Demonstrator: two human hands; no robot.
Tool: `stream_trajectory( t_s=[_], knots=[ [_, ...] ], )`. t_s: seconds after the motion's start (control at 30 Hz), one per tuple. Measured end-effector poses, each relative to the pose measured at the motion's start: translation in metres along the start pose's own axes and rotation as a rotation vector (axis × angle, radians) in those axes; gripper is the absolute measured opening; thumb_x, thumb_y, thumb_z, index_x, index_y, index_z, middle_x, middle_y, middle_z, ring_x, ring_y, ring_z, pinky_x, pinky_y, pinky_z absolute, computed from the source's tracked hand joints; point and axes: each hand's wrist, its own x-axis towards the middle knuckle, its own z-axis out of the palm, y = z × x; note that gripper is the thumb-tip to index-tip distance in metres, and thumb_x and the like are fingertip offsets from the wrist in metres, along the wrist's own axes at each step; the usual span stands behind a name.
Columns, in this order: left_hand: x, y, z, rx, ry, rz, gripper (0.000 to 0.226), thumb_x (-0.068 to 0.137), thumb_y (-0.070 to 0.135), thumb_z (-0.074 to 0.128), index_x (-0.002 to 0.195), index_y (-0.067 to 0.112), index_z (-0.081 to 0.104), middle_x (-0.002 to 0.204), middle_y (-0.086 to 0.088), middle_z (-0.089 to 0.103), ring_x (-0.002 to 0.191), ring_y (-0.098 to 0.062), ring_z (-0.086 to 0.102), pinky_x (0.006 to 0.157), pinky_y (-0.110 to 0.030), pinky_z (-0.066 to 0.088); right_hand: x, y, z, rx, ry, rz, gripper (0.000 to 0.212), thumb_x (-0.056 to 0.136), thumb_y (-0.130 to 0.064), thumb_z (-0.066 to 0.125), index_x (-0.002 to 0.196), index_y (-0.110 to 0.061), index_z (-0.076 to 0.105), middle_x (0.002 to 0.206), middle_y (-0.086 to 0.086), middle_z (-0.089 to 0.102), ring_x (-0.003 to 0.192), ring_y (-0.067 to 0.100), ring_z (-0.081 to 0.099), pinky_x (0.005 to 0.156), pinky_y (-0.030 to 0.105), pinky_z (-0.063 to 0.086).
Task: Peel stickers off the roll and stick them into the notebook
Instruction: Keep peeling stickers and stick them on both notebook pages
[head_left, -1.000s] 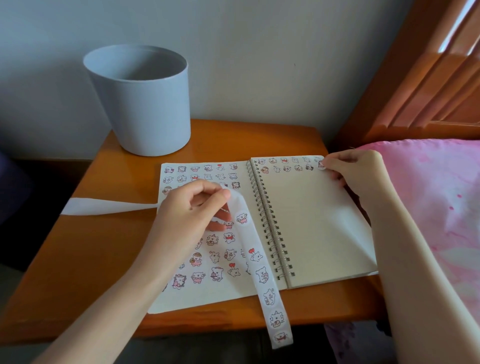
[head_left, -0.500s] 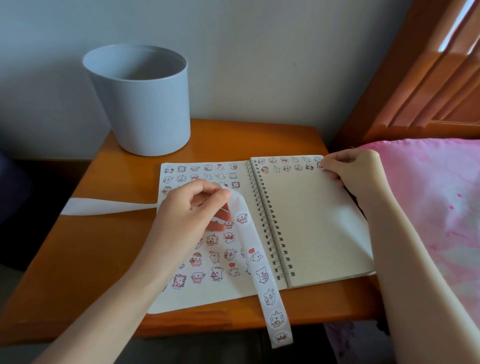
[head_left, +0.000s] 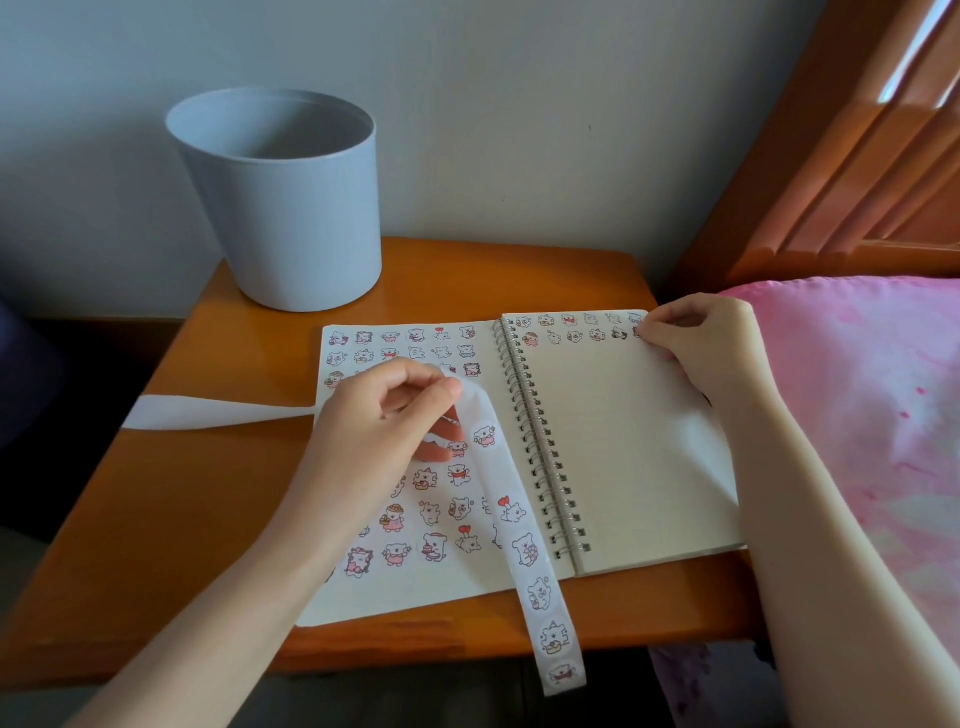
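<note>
An open spiral notebook (head_left: 623, 447) lies on the wooden table (head_left: 176, 509). Its left page is covered with several small bear stickers; the right page has two short rows along the top. My left hand (head_left: 384, 431) pinches the white sticker strip (head_left: 524, 551) above the left page. The strip bends at my fingers: the printed part hangs over the table's front edge, the bare backing (head_left: 208, 411) trails off to the left. My right hand (head_left: 701, 343) has curled fingers, fingertips pressing a sticker at the right page's top right corner.
A grey round bucket (head_left: 280, 208) stands at the table's back left, against the wall. A pink bedspread (head_left: 872, 415) lies right of the table, below a wooden headboard (head_left: 852, 156). Left of the table the floor drops into shadow.
My right hand has shifted slightly at the page's top right corner, now covering the last sticker there. My left hand and the strip have stayed put.
</note>
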Motion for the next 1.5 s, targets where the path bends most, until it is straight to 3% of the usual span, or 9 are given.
stream_trajectory(
  t_s=[0.27, 0.33, 0.43, 0.7, 0.87, 1.03, 1.17, 1.33, 1.5],
  knots=[
    [0.0, 0.0, 0.0, -0.008, -0.001, -0.003, 0.009, 0.09, 0.02, 0.06, 0.089, 0.017, 0.068, 0.074, 0.003, 0.072, 0.069, -0.007, 0.07, 0.057, -0.02, 0.057, 0.003, 0.006, 0.0, 0.018, 0.059, 0.026, 0.01, 0.078, -0.01, 0.068, 0.082, -0.019, 0.068, 0.067, -0.005, 0.059, 0.058, 0.007, 0.049, 0.058, 0.019, 0.039],
    [0.0, 0.0, 0.0, -0.01, -0.003, -0.002, 0.009, 0.09, 0.02, 0.06, 0.089, 0.017, 0.068, 0.074, 0.003, 0.072, 0.068, -0.006, 0.069, 0.056, -0.019, 0.056, 0.003, 0.004, 0.001, 0.019, 0.072, 0.025, 0.004, 0.08, -0.018, 0.069, 0.084, -0.017, 0.069, 0.065, -0.007, 0.058, 0.055, 0.005, 0.047, 0.055, 0.018, 0.037],
    [0.0, 0.0, 0.0, -0.004, -0.01, 0.002, 0.008, 0.09, 0.02, 0.059, 0.089, 0.017, 0.067, 0.075, 0.005, 0.071, 0.069, -0.005, 0.069, 0.055, -0.018, 0.056, 0.001, 0.001, 0.004, 0.021, 0.08, 0.014, 0.019, 0.076, -0.03, 0.076, 0.087, -0.016, 0.068, 0.07, -0.006, 0.059, 0.059, 0.007, 0.05, 0.055, 0.018, 0.038],
    [0.001, 0.0, 0.0, 0.007, 0.0, -0.003, 0.009, 0.09, 0.02, 0.06, 0.092, 0.016, 0.068, 0.076, 0.003, 0.072, 0.07, -0.006, 0.07, 0.056, -0.02, 0.057, 0.001, 0.001, 0.004, -0.029, 0.071, -0.005, 0.022, 0.076, -0.024, 0.077, 0.092, -0.012, 0.07, 0.078, 0.0, 0.062, 0.065, 0.003, 0.051, 0.06, 0.012, 0.037],
    [0.0, 0.001, 0.0, -0.011, 0.003, -0.005, 0.009, 0.09, 0.019, 0.06, 0.09, 0.015, 0.068, 0.075, 0.001, 0.072, 0.069, -0.007, 0.069, 0.057, -0.022, 0.058, 0.001, 0.004, 0.003, -0.003, 0.088, 0.006, 0.014, 0.079, -0.018, 0.073, 0.091, -0.012, 0.071, 0.072, -0.009, 0.059, 0.065, 0.001, 0.051, 0.059, 0.006, 0.038],
    [0.0, 0.0, 0.0, -0.007, 0.001, -0.004, 0.009, 0.09, 0.02, 0.06, 0.091, 0.016, 0.068, 0.076, 0.002, 0.072, 0.07, -0.007, 0.07, 0.057, -0.022, 0.058, 0.0, 0.005, -0.003, 0.077, 0.026, 0.043, 0.014, 0.079, -0.012, 0.072, 0.093, -0.01, 0.07, 0.071, -0.004, 0.06, 0.061, 0.006, 0.052, 0.064, 0.02, 0.044],
    [0.0, 0.0, -0.001, -0.001, -0.005, 0.003, 0.009, 0.09, 0.021, 0.06, 0.091, 0.017, 0.068, 0.075, 0.003, 0.072, 0.07, -0.006, 0.07, 0.057, -0.021, 0.057, -0.003, 0.004, -0.008, 0.123, -0.033, 0.053, 0.014, 0.08, -0.009, 0.072, 0.092, -0.013, 0.067, 0.067, -0.002, 0.059, 0.05, 0.005, 0.05, 0.05, 0.013, 0.042],
    [-0.001, 0.0, -0.001, -0.002, -0.009, 0.003, 0.009, 0.09, 0.021, 0.059, 0.092, 0.017, 0.068, 0.076, 0.003, 0.072, 0.071, -0.007, 0.07, 0.057, -0.02, 0.057, -0.002, 0.002, -0.008, 0.114, -0.046, 0.048, 0.016, 0.081, 0.0, 0.066, 0.095, -0.01, 0.068, 0.067, -0.001, 0.058, 0.051, 0.007, 0.049, 0.048, 0.009, 0.041],
    [-0.001, 0.001, 0.0, -0.011, -0.003, -0.004, 0.01, 0.089, 0.02, 0.06, 0.092, 0.015, 0.068, 0.077, 0.0, 0.072, 0.07, -0.008, 0.07, 0.057, -0.02, 0.057, -0.002, 0.001, -0.007, 0.041, 0.029, 0.031, 0.023, 0.08, 0.002, 0.058, 0.097, -0.009, 0.069, 0.071, 0.003, 0.06, 0.059, 0.011, 0.052, 0.065, 0.026, 0.048]
  ],
)
